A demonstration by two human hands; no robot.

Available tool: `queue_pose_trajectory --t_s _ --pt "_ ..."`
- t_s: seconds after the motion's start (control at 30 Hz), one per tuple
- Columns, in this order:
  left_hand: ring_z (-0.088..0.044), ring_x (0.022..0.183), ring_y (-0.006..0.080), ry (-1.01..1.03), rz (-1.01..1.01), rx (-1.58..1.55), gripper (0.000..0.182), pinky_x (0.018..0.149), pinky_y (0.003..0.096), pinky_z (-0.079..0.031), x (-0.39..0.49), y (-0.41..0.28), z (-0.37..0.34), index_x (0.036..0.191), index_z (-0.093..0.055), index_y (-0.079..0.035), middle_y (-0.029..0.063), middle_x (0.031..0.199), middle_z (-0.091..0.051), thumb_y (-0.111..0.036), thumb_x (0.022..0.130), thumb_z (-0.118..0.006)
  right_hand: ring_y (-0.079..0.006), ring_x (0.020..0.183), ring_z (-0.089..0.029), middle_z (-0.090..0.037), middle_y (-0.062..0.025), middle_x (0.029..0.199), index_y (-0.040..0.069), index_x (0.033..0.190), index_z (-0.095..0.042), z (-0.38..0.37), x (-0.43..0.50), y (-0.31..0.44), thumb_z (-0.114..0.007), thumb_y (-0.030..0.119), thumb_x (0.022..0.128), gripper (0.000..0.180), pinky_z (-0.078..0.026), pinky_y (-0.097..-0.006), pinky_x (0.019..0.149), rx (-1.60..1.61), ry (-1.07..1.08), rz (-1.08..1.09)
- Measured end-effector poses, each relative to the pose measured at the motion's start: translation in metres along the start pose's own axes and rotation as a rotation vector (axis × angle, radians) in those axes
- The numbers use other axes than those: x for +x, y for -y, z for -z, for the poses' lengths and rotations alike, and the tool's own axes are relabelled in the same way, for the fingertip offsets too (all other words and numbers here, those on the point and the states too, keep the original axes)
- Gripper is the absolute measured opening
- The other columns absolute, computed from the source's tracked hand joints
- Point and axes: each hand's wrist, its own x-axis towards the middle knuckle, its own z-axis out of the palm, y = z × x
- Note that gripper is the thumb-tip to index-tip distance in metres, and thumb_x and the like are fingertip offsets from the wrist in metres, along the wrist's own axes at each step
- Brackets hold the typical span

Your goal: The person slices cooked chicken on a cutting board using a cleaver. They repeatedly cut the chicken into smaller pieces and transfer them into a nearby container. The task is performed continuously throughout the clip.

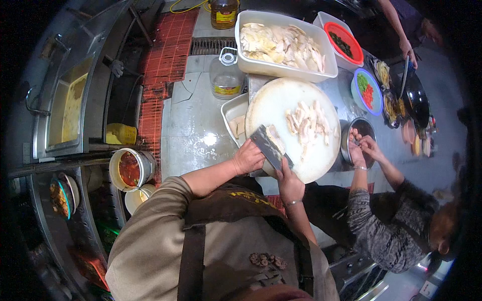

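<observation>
A dark-bladed cleaver is held tilted over the near left edge of the round white cutting board, with a pale piece of meat lying along its blade. My left hand is closed at the blade's left end. My right hand grips the lower right end, its index finger extended against the blade. The handle is hidden. A pile of pale meat strips lies on the board. Just beyond the board, a large white plastic tub holds many more pale meat pieces.
At right, a co-worker's hands are in a metal bowl. Behind it are a blue-rimmed colander and red basket. Another person's hand is by a wok. A plastic jug and buckets stand left.
</observation>
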Motion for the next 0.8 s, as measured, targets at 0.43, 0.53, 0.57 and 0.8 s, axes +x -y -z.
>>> queue_pose_trajectory --t_s 0.43,0.53,0.57,0.8 --pt "-0.058 0.099 0.0233 -0.05 0.001 -0.007 0.031 0.096 0.0471 -0.038 0.009 -0.005 -0.001 0.095 -0.067 -0.012 0.0039 0.094 -0.06 -0.005 0.065 -0.062 -0.0391 0.076 -0.065 -0.067 -0.0223 0.085 0.016 0.137 -0.047 0.023 0.019 0.003 -0.046 0.043 0.094 0.051 -0.051 -0.0484 0.071 0.103 0.109 -0.058" --pt "-0.058 0.101 0.0226 -0.021 0.027 -0.018 0.034 0.099 0.048 -0.037 0.004 -0.004 -0.004 0.099 -0.067 -0.013 0.0033 0.096 -0.061 -0.004 0.066 -0.062 -0.0392 0.082 -0.065 -0.066 -0.0237 0.089 0.017 0.135 -0.051 0.031 0.021 0.004 -0.043 0.044 0.095 0.049 -0.05 -0.0481 0.076 0.095 0.141 -0.102" --pt "-0.058 0.102 0.0223 0.003 0.03 -0.033 0.036 0.1 0.0482 -0.037 0.003 -0.004 -0.006 0.1 -0.067 -0.013 0.0031 0.097 -0.061 -0.004 0.066 -0.062 -0.0392 0.083 -0.065 -0.066 -0.0237 0.09 0.017 0.135 -0.051 0.037 0.031 0.013 -0.042 0.045 0.095 0.049 -0.05 -0.0479 0.076 0.072 0.199 -0.158" --pt "-0.057 0.105 0.0216 0.071 0.005 -0.025 0.037 0.104 0.0472 -0.035 -0.001 0.003 -0.002 0.105 -0.066 -0.013 0.0034 0.106 -0.061 -0.007 0.068 -0.065 -0.0433 0.087 -0.063 -0.065 -0.0286 0.089 0.009 0.12 -0.061 0.04 0.079 0.023 -0.039 0.043 0.098 0.046 -0.05 -0.0463 0.08 0.303 0.087 0.033"
